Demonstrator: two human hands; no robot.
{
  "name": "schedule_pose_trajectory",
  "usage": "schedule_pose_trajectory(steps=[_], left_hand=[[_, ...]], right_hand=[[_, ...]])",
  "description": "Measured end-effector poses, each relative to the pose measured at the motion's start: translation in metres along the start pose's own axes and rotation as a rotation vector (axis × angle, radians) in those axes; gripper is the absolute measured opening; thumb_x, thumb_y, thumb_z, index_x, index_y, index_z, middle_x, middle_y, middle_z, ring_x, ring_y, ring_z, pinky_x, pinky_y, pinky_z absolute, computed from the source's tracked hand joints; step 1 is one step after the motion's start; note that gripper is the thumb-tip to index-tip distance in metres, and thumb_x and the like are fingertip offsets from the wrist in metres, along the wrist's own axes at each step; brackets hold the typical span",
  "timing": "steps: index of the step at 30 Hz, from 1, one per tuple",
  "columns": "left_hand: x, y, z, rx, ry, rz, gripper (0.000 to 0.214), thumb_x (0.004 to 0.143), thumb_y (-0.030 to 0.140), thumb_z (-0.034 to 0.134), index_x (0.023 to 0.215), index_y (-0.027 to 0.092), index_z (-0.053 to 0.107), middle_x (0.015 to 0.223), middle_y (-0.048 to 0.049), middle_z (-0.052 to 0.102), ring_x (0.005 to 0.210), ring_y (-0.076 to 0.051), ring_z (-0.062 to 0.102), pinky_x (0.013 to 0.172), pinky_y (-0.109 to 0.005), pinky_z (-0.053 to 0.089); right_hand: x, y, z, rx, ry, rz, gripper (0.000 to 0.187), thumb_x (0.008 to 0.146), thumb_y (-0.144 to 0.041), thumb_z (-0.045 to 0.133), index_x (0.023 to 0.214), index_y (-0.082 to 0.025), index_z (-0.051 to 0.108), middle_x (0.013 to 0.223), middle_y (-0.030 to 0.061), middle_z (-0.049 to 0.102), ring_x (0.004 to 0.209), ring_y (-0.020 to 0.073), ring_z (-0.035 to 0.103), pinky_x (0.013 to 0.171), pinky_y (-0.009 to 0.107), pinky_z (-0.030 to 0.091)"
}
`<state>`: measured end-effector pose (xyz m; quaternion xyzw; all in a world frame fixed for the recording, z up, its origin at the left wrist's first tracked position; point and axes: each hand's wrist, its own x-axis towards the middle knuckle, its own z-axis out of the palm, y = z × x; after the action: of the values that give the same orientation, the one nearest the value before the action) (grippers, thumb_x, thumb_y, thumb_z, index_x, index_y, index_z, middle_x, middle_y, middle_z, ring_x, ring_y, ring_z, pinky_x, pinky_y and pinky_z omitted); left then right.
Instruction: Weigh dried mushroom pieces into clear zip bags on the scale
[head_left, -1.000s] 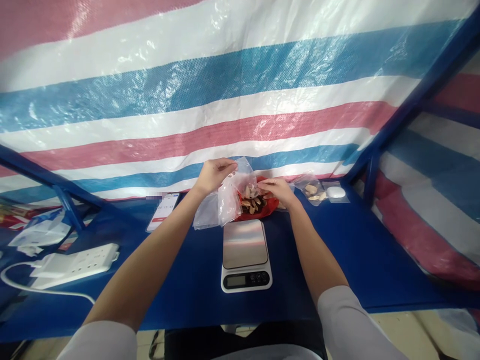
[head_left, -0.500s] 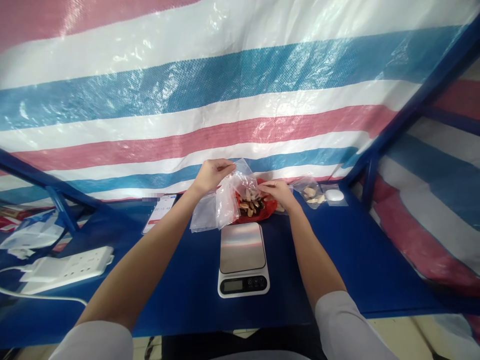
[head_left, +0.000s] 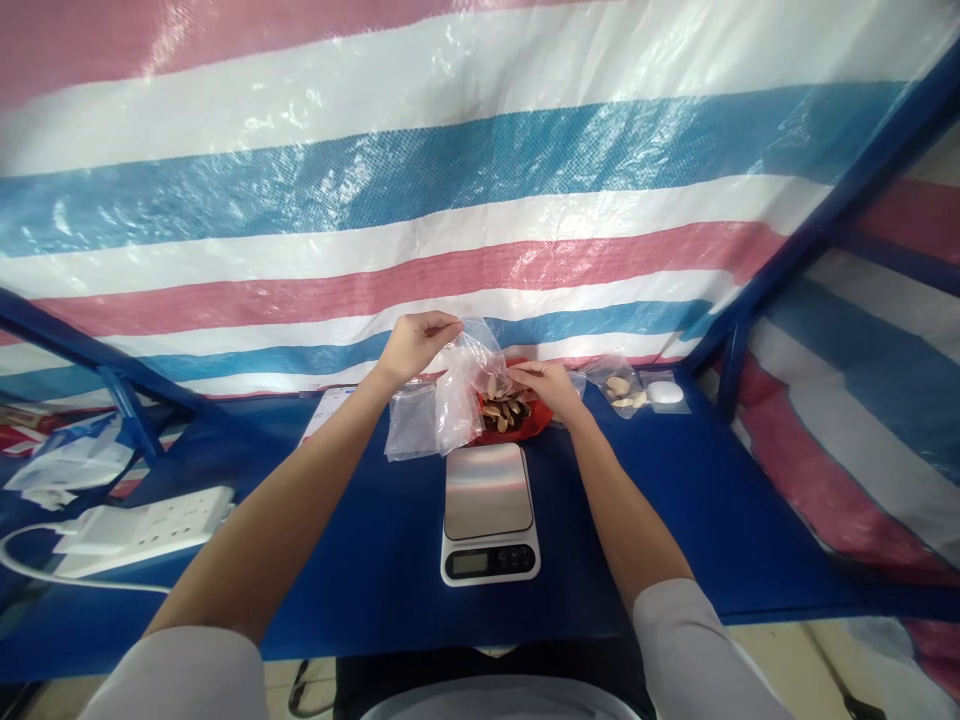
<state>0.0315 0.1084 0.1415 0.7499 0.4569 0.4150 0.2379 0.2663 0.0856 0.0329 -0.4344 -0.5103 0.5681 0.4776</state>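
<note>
- Left hand [head_left: 414, 347] and right hand [head_left: 549, 388] have shifted slightly left.
- Both pinch the clear bag [head_left: 484, 345] by its edges.
- It's beside the red bag [head_left: 536, 424], beyond the scale [head_left: 487, 490].

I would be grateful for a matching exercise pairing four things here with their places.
1. Digital scale
2. Power strip
3. Raised clear bag
4. Dark brown slices

A. Held up by the left hand
B. Inside the red bag
C. Outside the left forearm
D. Just in front of the red bag

Pairs: 1-D, 2-C, 3-A, 4-B.
</note>
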Motion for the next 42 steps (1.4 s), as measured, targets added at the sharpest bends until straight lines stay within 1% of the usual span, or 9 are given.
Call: schedule_pose_trajectory(steps=[5, 9, 12, 17, 22, 28, 32, 36, 42], left_hand=[[-0.002, 0.003, -0.005, -0.019, -0.01, 0.015, 0.037, 0.078, 0.052, 0.07, 0.082, 0.016, 0.076, 0.081, -0.0075, 0.075, 0.072, -0.019, 0.065, 0.072, -0.032, 0.052], [-0.006, 0.001, -0.002, -0.009, -0.041, 0.01, 0.039, 0.078, 0.054, 0.07, 0.081, 0.016, 0.075, 0.08, -0.0073, 0.074, 0.069, -0.019, 0.065, 0.07, -0.033, 0.053], [-0.009, -0.002, 0.001, -0.045, -0.044, -0.014, 0.04, 0.077, 0.056, 0.07, 0.081, 0.016, 0.074, 0.078, -0.0077, 0.074, 0.066, -0.019, 0.065, 0.068, -0.033, 0.053], [-0.011, -0.001, 0.003, -0.082, -0.018, -0.005, 0.04, 0.079, 0.055, 0.068, 0.081, 0.016, 0.073, 0.084, -0.0088, 0.075, 0.068, -0.018, 0.066, 0.069, -0.032, 0.054], [-0.013, -0.002, 0.007, -0.034, -0.02, -0.012, 0.035, 0.081, 0.05, 0.065, 0.082, 0.016, 0.074, 0.079, -0.0072, 0.074, 0.066, -0.018, 0.065, 0.067, -0.031, 0.052], [-0.01, -0.004, 0.014, 0.014, -0.024, 0.026, 0.034, 0.083, 0.049, 0.062, 0.083, 0.017, 0.074, 0.079, -0.0059, 0.074, 0.066, -0.018, 0.065, 0.067, -0.03, 0.051], [-0.008, -0.003, 0.013, 0.006, -0.046, 0.034, 0.035, 0.081, 0.052, 0.064, 0.084, 0.018, 0.073, 0.082, -0.0061, 0.074, 0.067, -0.017, 0.064, 0.068, -0.031, 0.05], [-0.009, -0.006, 0.007, -0.017, -0.06, -0.022, 0.043, 0.076, 0.056, 0.069, 0.092, 0.017, 0.072, 0.074, -0.0043, 0.07, 0.061, -0.016, 0.061, 0.065, -0.03, 0.049], [-0.008, -0.007, 0.001, 0.055, -0.111, -0.032, 0.034, 0.078, 0.053, 0.064, 0.074, 0.019, 0.07, 0.067, -0.003, 0.068, 0.063, -0.018, 0.062, 0.064, -0.029, 0.046]], right_hand=[[0.001, -0.007, 0.005, -0.005, 0.005, -0.044, 0.029, 0.071, -0.042, 0.079, 0.089, -0.02, 0.079, 0.081, 0.0032, 0.077, 0.071, 0.0194, 0.071, 0.066, 0.03, 0.059], [-0.001, -0.007, 0.005, -0.057, 0.035, 0.032, 0.027, 0.07, -0.041, 0.079, 0.086, -0.02, 0.078, 0.076, 0.0028, 0.075, 0.069, 0.0198, 0.07, 0.058, 0.029, 0.058], [-0.004, -0.006, 0.005, -0.071, 0.046, 0.065, 0.027, 0.069, -0.042, 0.08, 0.084, -0.019, 0.078, 0.074, 0.0033, 0.075, 0.073, 0.0213, 0.071, 0.059, 0.029, 0.058], [-0.014, -0.004, 0.006, 0.056, 0.096, 0.08, 0.035, 0.065, -0.043, 0.083, 0.088, -0.018, 0.078, 0.08, 0.0045, 0.077, 0.076, 0.0205, 0.072, 0.063, 0.027, 0.059], [-0.022, 0.004, 0.01, 0.233, 0.145, 0.112, 0.038, 0.059, -0.037, 0.088, 0.091, -0.019, 0.078, 0.088, 0.0044, 0.078, 0.079, 0.0177, 0.073, 0.067, 0.025, 0.06], [-0.025, 0.008, 0.018, 0.18, 0.271, 0.127, 0.028, 0.065, -0.032, 0.084, 0.088, -0.018, 0.076, 0.079, 0.0043, 0.077, 0.073, 0.0175, 0.073, 0.06, 0.024, 0.059], [-0.022, 0.008, 0.021, 0.185, 0.261, 0.117, 0.027, 0.064, -0.032, 0.085, 0.085, -0.016, 0.076, 0.073, 0.0029, 0.075, 0.067, 0.016, 0.071, 0.057, 0.023, 0.058], [-0.02, 0.009, 0.019, 0.252, 0.276, 0.148, 0.028, 0.064, -0.031, 0.085, 0.085, -0.016, 0.075, 0.076, 0.0044, 0.076, 0.066, 0.0151, 0.071, 0.056, 0.022, 0.057], [-0.019, 0.008, 0.02, 0.266, 0.265, 0.123, 0.022, 0.069, -0.029, 0.082, 0.087, -0.017, 0.076, 0.08, 0.0044, 0.077, 0.069, 0.0135, 0.072, 0.06, 0.02, 0.058]])
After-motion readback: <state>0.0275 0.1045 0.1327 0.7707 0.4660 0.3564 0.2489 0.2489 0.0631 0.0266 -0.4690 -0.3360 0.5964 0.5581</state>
